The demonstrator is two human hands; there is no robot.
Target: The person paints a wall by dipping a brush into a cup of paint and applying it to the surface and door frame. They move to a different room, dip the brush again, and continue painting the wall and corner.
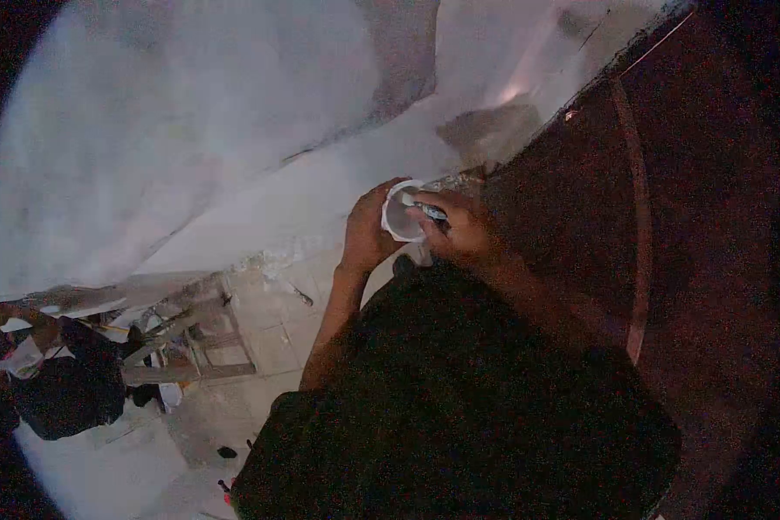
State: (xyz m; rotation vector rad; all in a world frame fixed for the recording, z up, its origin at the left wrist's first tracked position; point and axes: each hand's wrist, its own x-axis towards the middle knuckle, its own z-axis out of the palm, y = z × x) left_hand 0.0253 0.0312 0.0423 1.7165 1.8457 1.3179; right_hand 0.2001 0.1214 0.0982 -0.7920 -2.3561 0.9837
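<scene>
A round white container is held in front of the dark-clothed body, its open top facing up. Wrapped around its left side is my left hand. My right hand is closed on a small tool with a pale and dark handle, at the container's right rim. The tool's far end reaches over the opening. What lies inside the container is too blurred to make out.
A large whitish wall surface spans the upper view. Wooden frame pieces stand on the tiled floor at lower left. Beyond them is a person in dark clothing. A brown surface with a pale strip lies right.
</scene>
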